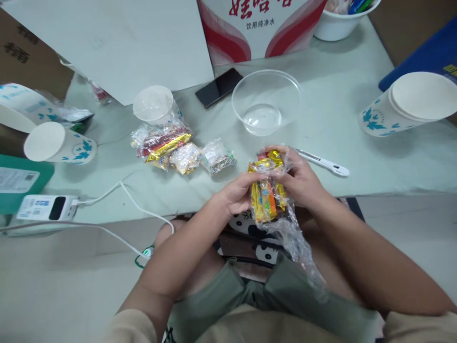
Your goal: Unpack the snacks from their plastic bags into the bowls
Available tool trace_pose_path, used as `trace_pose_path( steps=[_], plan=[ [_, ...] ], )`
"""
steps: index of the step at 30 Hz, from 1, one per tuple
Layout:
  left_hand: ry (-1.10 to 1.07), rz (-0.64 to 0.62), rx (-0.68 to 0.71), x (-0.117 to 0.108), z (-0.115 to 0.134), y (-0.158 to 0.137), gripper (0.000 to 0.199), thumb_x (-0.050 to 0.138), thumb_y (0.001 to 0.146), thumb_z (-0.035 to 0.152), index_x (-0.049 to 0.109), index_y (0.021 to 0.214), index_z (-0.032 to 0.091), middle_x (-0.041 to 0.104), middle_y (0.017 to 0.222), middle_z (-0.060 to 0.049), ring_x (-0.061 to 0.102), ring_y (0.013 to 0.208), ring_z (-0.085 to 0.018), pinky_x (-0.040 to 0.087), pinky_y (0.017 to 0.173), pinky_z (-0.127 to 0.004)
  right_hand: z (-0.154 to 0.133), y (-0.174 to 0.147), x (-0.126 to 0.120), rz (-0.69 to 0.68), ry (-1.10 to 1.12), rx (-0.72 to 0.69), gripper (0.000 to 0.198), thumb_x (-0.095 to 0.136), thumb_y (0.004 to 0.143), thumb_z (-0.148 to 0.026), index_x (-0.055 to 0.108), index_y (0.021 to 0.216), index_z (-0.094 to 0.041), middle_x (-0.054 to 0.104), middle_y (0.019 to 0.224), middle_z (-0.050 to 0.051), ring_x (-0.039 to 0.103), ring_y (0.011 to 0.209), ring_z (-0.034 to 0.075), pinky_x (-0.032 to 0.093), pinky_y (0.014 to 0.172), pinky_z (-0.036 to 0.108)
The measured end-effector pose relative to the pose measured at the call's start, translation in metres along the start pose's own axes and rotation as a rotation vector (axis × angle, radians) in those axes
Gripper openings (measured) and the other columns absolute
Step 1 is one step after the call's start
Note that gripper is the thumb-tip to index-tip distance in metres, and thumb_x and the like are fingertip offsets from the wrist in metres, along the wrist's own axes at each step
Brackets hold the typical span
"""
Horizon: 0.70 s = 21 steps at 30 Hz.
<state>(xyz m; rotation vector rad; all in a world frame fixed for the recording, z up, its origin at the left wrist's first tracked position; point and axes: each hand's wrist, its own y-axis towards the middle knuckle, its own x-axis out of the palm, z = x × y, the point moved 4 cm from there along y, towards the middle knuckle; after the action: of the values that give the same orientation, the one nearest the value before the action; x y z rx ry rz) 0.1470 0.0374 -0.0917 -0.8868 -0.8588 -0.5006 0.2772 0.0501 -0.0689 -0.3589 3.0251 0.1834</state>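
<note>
Over the table's near edge, my left hand [240, 192] and my right hand [299, 174] grip a bundle of yellow snack packets [263, 202] from either side. Clear plastic film [298, 240] is around the bundle, and a loose length of it trails down over my lap. Both thumbs press on the front of the packets; some fingers are hidden behind them. A white utility knife [328, 164] lies just beyond my right hand. To the left on the table are film-wrapped packs: a larger red and gold one [167, 150] and two smaller bundles [185, 158], [217, 157].
Behind my hands stand a clear plastic bowl [266, 102], a dark phone [219, 88] and a paper cup [155, 105]. Stacked paper cups [407, 105] are at right. A power bank [46, 207] with white cables [103, 193] sits at left. A carton [260, 33] stands at the back.
</note>
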Motion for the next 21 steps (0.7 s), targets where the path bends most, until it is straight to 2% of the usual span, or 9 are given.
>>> trace_pose_path(
  steps=[3, 6, 10, 12, 15, 16, 18, 20, 21],
  plan=[
    [-0.009, 0.02, 0.065, 0.0, 0.004, -0.001, 0.029, 0.076, 0.072, 0.02, 0.069, 0.098, 0.011, 0.076, 0.084, -0.006, 0.074, 0.073, -0.018, 0.06, 0.077, -0.032, 0.001, 0.002, 0.002, -0.02, -0.17, -0.106, 0.048, 0.06, 0.094, -0.052, 0.055, 0.138, -0.035, 0.064, 0.135, 0.006, 0.062, 0.12, 0.026, 0.049, 0.107, 0.051],
    [0.007, 0.026, 0.161, 0.003, 0.009, -0.002, 0.033, 0.083, 0.066, 0.023, 0.069, 0.095, 0.014, 0.075, 0.082, -0.004, 0.073, 0.071, -0.018, 0.06, 0.073, -0.032, 0.001, 0.002, 0.005, 0.033, -0.374, -0.22, 0.038, 0.06, 0.095, -0.04, 0.062, 0.133, -0.034, 0.062, 0.133, 0.008, 0.059, 0.125, 0.027, 0.048, 0.108, 0.054],
    [0.074, 0.048, 0.211, 0.007, 0.009, -0.001, 0.041, 0.087, 0.068, 0.028, 0.068, 0.102, 0.016, 0.074, 0.084, -0.004, 0.073, 0.074, -0.019, 0.059, 0.073, -0.03, -0.006, -0.002, 0.009, 0.122, -0.521, -0.303, 0.035, 0.058, 0.093, -0.026, 0.071, 0.125, -0.034, 0.05, 0.144, 0.01, 0.049, 0.138, 0.029, 0.046, 0.109, 0.055],
    [0.082, 0.046, 0.258, 0.009, 0.01, -0.001, 0.042, 0.087, 0.069, 0.029, 0.067, 0.104, 0.017, 0.074, 0.088, -0.004, 0.074, 0.079, -0.019, 0.059, 0.076, -0.031, -0.01, -0.004, 0.01, 0.049, -0.491, -0.312, 0.039, 0.058, 0.094, -0.03, 0.069, 0.131, -0.036, 0.047, 0.149, 0.009, 0.045, 0.142, 0.031, 0.045, 0.11, 0.055],
    [0.052, 0.093, 0.398, 0.009, 0.018, -0.003, 0.044, 0.084, 0.07, 0.025, 0.065, 0.109, 0.022, 0.075, 0.096, -0.002, 0.074, 0.092, -0.02, 0.06, 0.085, -0.033, -0.013, -0.006, 0.001, -0.127, -0.366, -0.266, 0.046, 0.051, 0.098, -0.047, 0.059, 0.143, -0.038, 0.04, 0.16, 0.005, 0.04, 0.147, 0.031, 0.044, 0.114, 0.055],
    [0.036, 0.11, 0.408, 0.009, 0.02, -0.004, 0.042, 0.082, 0.071, 0.025, 0.065, 0.109, 0.021, 0.075, 0.097, -0.002, 0.075, 0.094, -0.021, 0.06, 0.087, -0.035, -0.013, -0.008, -0.006, -0.165, -0.34, -0.251, 0.048, 0.045, 0.1, -0.052, 0.056, 0.145, -0.039, 0.039, 0.162, 0.003, 0.039, 0.149, 0.031, 0.043, 0.114, 0.055],
    [0.001, 0.116, 0.343, 0.008, 0.025, -0.006, 0.034, 0.078, 0.074, 0.029, 0.066, 0.104, 0.017, 0.076, 0.091, -0.004, 0.075, 0.091, -0.023, 0.061, 0.087, -0.039, -0.014, -0.011, -0.024, -0.175, -0.356, -0.252, 0.049, 0.04, 0.101, -0.053, 0.052, 0.147, -0.04, 0.04, 0.162, 0.002, 0.039, 0.149, 0.03, 0.041, 0.116, 0.056],
    [-0.049, 0.092, 0.273, 0.007, 0.03, -0.009, 0.028, 0.071, 0.08, 0.034, 0.068, 0.099, 0.014, 0.076, 0.085, -0.006, 0.076, 0.086, -0.023, 0.061, 0.085, -0.04, -0.016, -0.016, -0.04, -0.158, -0.45, -0.322, 0.053, 0.05, 0.099, -0.049, 0.045, 0.152, -0.042, 0.041, 0.162, 0.003, 0.039, 0.15, 0.03, 0.037, 0.119, 0.06],
    [-0.075, 0.078, 0.257, 0.006, 0.033, -0.01, 0.027, 0.068, 0.082, 0.036, 0.068, 0.098, 0.014, 0.076, 0.085, -0.007, 0.076, 0.084, -0.023, 0.061, 0.083, -0.039, -0.017, -0.02, -0.044, -0.163, -0.507, -0.367, 0.063, 0.059, 0.094, -0.047, 0.04, 0.154, -0.043, 0.038, 0.164, 0.003, 0.037, 0.151, 0.032, 0.034, 0.12, 0.062]
  ],
)
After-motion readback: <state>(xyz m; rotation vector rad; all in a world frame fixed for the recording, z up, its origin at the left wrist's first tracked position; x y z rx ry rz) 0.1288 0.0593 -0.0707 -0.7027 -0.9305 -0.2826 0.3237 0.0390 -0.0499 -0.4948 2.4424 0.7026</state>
